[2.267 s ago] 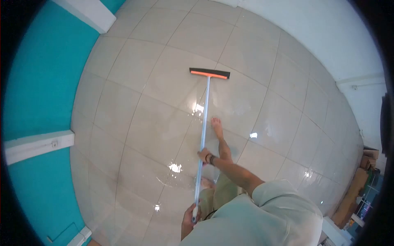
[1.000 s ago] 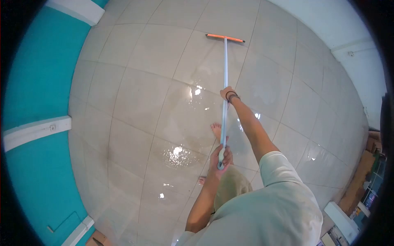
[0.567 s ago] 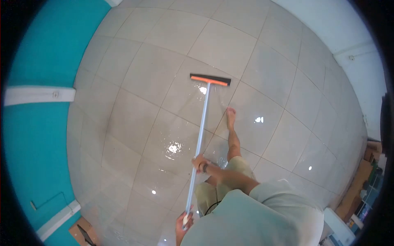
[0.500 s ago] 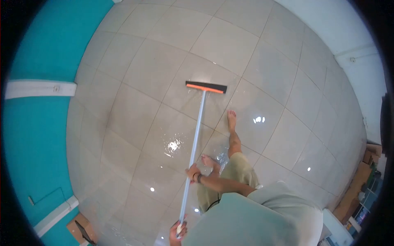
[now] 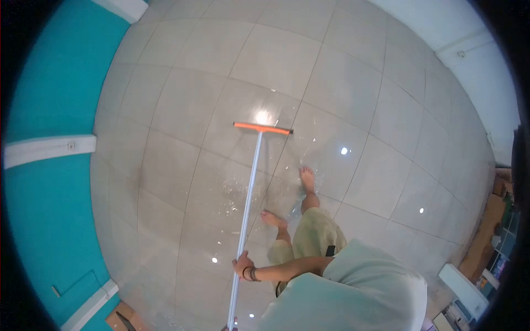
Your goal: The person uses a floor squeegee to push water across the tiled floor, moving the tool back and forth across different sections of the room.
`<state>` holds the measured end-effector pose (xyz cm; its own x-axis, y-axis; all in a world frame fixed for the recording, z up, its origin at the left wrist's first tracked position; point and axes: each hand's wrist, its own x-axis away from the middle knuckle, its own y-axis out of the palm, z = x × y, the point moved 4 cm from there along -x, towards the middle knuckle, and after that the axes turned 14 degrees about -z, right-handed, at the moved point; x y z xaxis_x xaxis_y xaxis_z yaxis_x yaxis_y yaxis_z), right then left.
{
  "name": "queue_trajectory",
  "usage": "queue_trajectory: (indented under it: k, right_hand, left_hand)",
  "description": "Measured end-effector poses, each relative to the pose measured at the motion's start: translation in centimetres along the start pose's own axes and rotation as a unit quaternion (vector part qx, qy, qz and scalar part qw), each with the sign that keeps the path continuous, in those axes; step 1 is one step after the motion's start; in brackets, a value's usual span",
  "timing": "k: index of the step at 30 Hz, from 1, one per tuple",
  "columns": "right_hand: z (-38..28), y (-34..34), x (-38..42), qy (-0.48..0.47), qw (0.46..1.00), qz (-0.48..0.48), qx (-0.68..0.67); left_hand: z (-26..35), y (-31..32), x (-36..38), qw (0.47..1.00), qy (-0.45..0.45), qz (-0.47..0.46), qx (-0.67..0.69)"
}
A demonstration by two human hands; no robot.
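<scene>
A smooth turquoise wall (image 5: pixel 49 99) is seen along the left edge, crossed by a flat white band (image 5: pixel 47 150) with a small fitting on it; a second white strip (image 5: pixel 91 305) runs along its foot. Just beside that strip, at the bottom edge, a brown corner of cardboard (image 5: pixel 122 318) is partly shown.

The floor (image 5: pixel 182 83) is laid with large, pale, glossy square tiles, divided by thin dark grout lines. A wet film is spread over the middle tiles, and bright light spots are reflected in it.

A long-handled squeegee (image 5: pixel 249 182) is placed on this wet patch, ahead of the person's bare feet. Its head (image 5: pixel 263 128) is a narrow straight bar, orange along the top, pressed flat to the tiles, and its thin, pale blue-white pole (image 5: pixel 245 204) is slanted back toward the bottom of the view.

The pole is grasped low down by the right hand (image 5: pixel 243 265), the fingers curled closed around it, with dark bands worn at the wrist. Only a sliver of the left hand (image 5: pixel 229 327) is shown at the bottom edge, at the pole's end; whether its fingers are clenched cannot be told.

To the right, pale khaki shorts (image 5: pixel 317 234) and a light shirt (image 5: pixel 353 292) are seen, and cardboard boxes (image 5: pixel 488 231) are stacked by the far right wall.
</scene>
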<state>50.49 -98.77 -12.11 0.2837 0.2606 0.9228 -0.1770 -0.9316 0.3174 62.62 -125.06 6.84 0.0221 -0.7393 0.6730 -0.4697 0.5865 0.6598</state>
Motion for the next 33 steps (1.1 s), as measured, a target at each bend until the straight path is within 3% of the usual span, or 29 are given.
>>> queue_trajectory:
  k: [1,3,4,7,8,10,11,12,13,16,17,19,21,22,23,25,26,27,28,30,32,33]
  right_hand:
    - [-2.4,-4.2,0.6,-0.022,0.999,0.016,-0.020]
    - [-6.3,-13.4,-0.5,-0.083,0.977,0.173,0.088]
    - [-8.4,-18.5,-1.3,-0.100,0.963,0.204,0.146]
    - [-13.9,-35.3,-4.2,-0.109,0.929,0.345,0.080]
    - [-16.3,-40.7,-3.0,-0.138,0.907,0.388,0.086]
    - [-20.6,-50.2,-1.8,-0.200,0.848,0.481,0.091]
    - [-22.9,-54.1,-0.1,-0.212,0.832,0.504,0.090]
    - [-24.8,-57.7,1.0,-0.211,0.824,0.519,0.091]
    - [-26.7,-61.4,1.2,-0.219,0.812,0.528,0.118]
    - [-30.1,-67.2,3.1,-0.192,0.813,0.530,0.144]
    - [-30.2,-67.5,3.7,-0.188,0.815,0.528,0.143]
    - [-29.8,-67.2,2.5,-0.118,0.909,0.375,0.140]
    - [-26.8,-66.2,-2.8,-0.079,0.854,0.368,0.360]
    - [-22.3,-68.4,-11.9,-0.282,0.875,0.286,0.270]
    - [-17.8,-70.2,-20.3,-0.450,0.865,0.145,0.169]
    - [-14.0,-57.8,-17.5,-0.110,0.854,0.363,0.356]
    - [-10.6,-53.5,-18.5,-0.115,0.880,0.368,0.278]
    - [-9.9,-46.8,-12.4,-0.139,0.852,0.337,0.375]
    - [-7.2,-41.8,-13.7,-0.047,0.668,0.158,0.726]
    - [-2.1,-31.6,-14.0,-0.124,0.702,0.228,0.663]
    - [3.2,-22.4,-12.4,-0.103,0.834,0.188,0.508]
    - [5.7,-17.9,-11.1,-0.085,0.876,0.165,0.446]
  left_hand:
    - [1.3,1.7,-4.9,0.999,0.008,-0.036,-0.037]
    - [3.6,6.3,-16.0,0.988,0.025,-0.105,-0.109]
    - [4.5,6.5,-21.4,0.990,0.033,-0.085,-0.106]
    - [5.6,9.4,-40.8,0.981,0.011,-0.145,-0.129]
    - [5.0,12.7,-47.6,0.962,-0.045,-0.252,-0.095]
    - [4.3,21.0,-58.3,0.978,-0.033,-0.154,-0.137]
    - [3.9,25.3,-63.5,0.982,-0.030,-0.105,-0.157]
    - [3.7,30.5,-67.4,0.944,-0.033,-0.247,-0.215]
    - [3.4,34.9,-70.7,0.927,-0.056,-0.319,-0.187]
    - [3.1,41.6,-75.9,0.930,-0.062,-0.304,-0.197]
    - [3.0,40.7,-76.0,0.932,-0.064,-0.300,-0.194]
    - [2.9,38.7,-75.3,0.927,-0.061,-0.314,-0.196]
    - [2.2,34.4,-71.3,0.941,-0.023,-0.262,-0.212]
    - [2.4,31.4,-69.3,0.945,-0.023,-0.256,-0.202]
    - [2.4,27.7,-67.4,0.949,-0.025,-0.253,-0.188]
    - [1.9,21.8,-61.4,0.960,-0.039,-0.238,-0.143]
    - [1.4,19.3,-57.4,0.967,-0.034,-0.218,-0.126]
    - [1.5,16.2,-53.7,0.981,-0.039,-0.171,-0.079]
    - [1.3,13.7,-49.7,0.971,-0.043,-0.217,-0.094]
    - [0.9,7.5,-41.1,0.977,-0.023,-0.177,-0.115]
    - [-0.5,2.4,-32.0,0.984,-0.009,-0.139,-0.107]
    - [-1.2,-0.1,-27.6,0.987,0.000,-0.116,-0.115]
